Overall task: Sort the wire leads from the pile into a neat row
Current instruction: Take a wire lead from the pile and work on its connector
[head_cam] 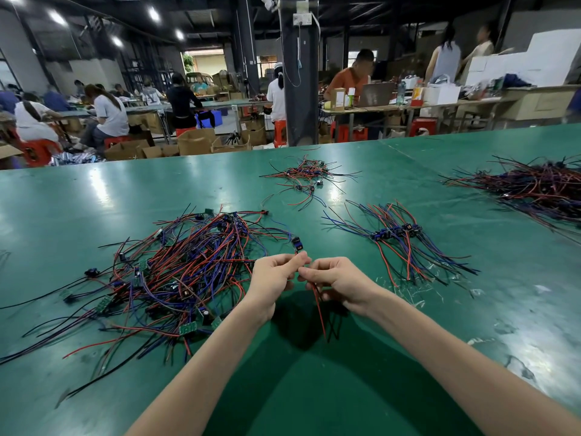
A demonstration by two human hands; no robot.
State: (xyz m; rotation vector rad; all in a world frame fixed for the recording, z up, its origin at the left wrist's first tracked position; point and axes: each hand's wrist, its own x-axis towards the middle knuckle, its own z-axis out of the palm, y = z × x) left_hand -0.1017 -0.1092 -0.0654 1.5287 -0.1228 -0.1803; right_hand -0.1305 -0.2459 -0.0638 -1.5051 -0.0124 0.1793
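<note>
Green matte tabletop (314, 388) carries a tangled pile of red, blue and black wire leads (176, 272) left of centre. A sorted row of leads (397, 234), blue connectors side by side, lies right, well apart from it.

Grip: left hand (273, 280) curled, pinching one thin lead (320, 309) just below its black-and-blue connector (297, 242). The right hand (341, 283) pinches the same lead between thumb and forefinger, red and black tails hanging beneath. Lead held above the table, between pile and row.

Judgement: step is straightening. Slide the right pinch down the tails until parallel. Confirm no strand trails into the pile (cannot tell here). Then lay the connector beside the row's end nearest the hands, tails toward the near edge.
</note>
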